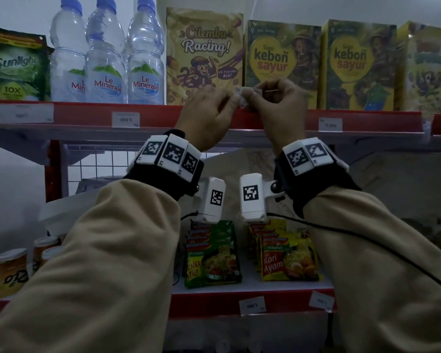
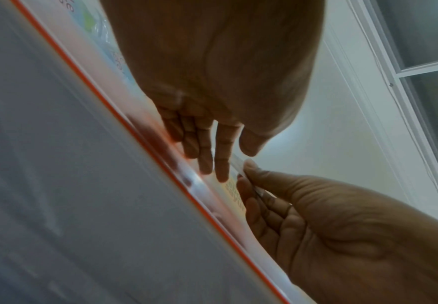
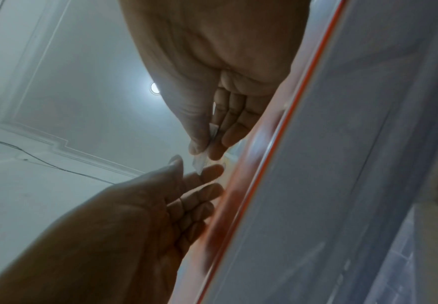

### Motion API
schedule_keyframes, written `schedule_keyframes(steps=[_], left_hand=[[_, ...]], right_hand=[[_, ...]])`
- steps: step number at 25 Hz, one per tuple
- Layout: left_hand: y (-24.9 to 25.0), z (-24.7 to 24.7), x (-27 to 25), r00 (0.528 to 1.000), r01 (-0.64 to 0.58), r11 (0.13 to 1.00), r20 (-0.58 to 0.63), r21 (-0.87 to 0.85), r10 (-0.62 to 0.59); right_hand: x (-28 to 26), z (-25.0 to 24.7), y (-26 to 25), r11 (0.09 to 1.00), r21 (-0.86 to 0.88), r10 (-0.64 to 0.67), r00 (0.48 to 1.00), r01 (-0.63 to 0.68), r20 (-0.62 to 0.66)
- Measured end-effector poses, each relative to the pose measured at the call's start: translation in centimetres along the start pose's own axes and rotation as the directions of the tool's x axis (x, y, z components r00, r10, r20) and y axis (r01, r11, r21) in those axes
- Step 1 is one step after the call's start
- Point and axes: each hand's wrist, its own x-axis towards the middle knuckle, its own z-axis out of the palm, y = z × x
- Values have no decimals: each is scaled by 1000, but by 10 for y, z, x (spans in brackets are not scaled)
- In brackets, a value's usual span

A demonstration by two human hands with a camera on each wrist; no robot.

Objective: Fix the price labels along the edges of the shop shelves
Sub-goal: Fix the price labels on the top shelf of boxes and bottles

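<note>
Behind both hands, shelf edge (image 1: 278,118) hidden; right hand (image 1: 278,103) pinches blurred label (image 1: 242,94).

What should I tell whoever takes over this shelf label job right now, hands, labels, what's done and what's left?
Right hand: pinches a small white paper price label above the upper red shelf edge, in front of the yellow Cilembu Racing box.
Left hand: fingers straight, reaching to the label's end, gripping nothing.
Done: nothing confirmed; this label is out of the strip.
Left: seat it upright; the 6.000 label under the water bottles and the lower-shelf 5.000 label read upside down; the label right of it sits tilted.
</note>
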Motion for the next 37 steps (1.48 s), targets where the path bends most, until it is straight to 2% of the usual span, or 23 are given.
schedule_keyframes(steps=[4, 8, 10, 13, 15, 18, 21, 24, 26, 32, 37], left_hand=[[-2, 4, 0, 998, -15, 1000, -53, 20, 16], [-2, 7, 2, 996, -11, 1000, -87, 16, 12], [-1, 6, -1, 996, -29, 997, -78, 74, 35], [0, -1, -4, 994, -102, 977, -14, 185, 107], [-4, -11, -1, 989, -144, 947, 49, 287, 136], [-14, -27, 6, 992, -107, 923, 98, 370, 75], [-20, -34, 9, 996, -36, 960, 93, 278, 10], [-25, -37, 8, 999, 38, 999, -7, 39, -37], [-27, -36, 6, 997, 58, 997, -40, -46, -60], [-27, -28, 4, 997, -22, 1000, -74, 13, 23], [-31, -26, 4, 997, -69, 989, -37, 133, 74]], right_hand=[[-7, 4, 4, 998, 53, 16, 997, -21, 78], [-2, -8, 4, 997, -69, 44, 979, -31, 197], [3, -14, 4, 989, -149, 25, 972, 11, 233], [7, -20, 3, 971, -223, -32, 972, 86, 233], [8, -17, 4, 963, -240, -75, 979, 120, 188], [13, -4, 4, 949, -273, -134, 985, 160, 111], [20, 9, 4, 918, -342, -125, 964, 202, 234], [23, 15, 2, 888, -381, -108, 923, 256, 369], [25, 14, 1, 882, -387, -99, 907, 270, 409], [24, 8, -5, 894, -347, -62, 843, 285, 534], [27, 6, -7, 884, -382, -15, 833, 269, 553]])
